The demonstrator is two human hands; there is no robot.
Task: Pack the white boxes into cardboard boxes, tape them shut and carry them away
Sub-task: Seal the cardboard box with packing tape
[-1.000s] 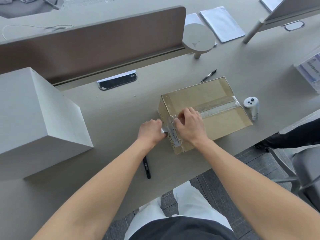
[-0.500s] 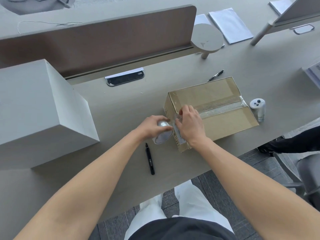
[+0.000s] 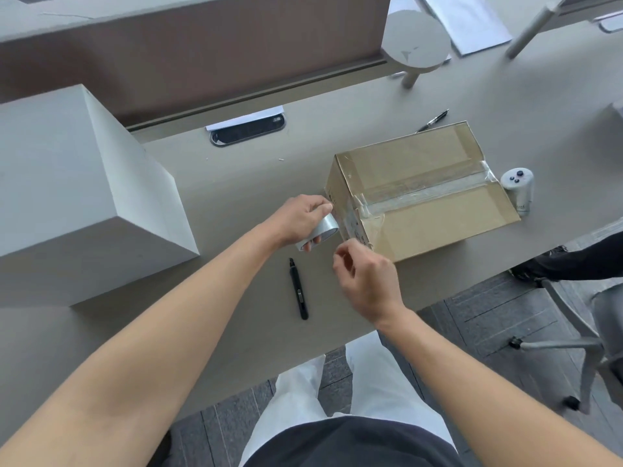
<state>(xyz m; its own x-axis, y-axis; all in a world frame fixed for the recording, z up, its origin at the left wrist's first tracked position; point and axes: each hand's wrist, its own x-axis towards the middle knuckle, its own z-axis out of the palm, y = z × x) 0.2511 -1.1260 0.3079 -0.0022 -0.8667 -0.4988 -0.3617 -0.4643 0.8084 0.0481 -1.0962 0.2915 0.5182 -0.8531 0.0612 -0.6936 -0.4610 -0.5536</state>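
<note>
Nearest, the right hand (image 3: 365, 276) hovers with curled fingers, maybe pinching tape, just before the cardboard box (image 3: 421, 190). Left hand (image 3: 300, 217) grips the tape roll (image 3: 320, 230) beside it. Cut the tape cleanly, then press the end flat

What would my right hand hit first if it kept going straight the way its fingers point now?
Most likely the near end of the cardboard box, at its taped corner. The right hand points up toward it with only a small gap showing, though depth is hard to judge from this one view.
</note>
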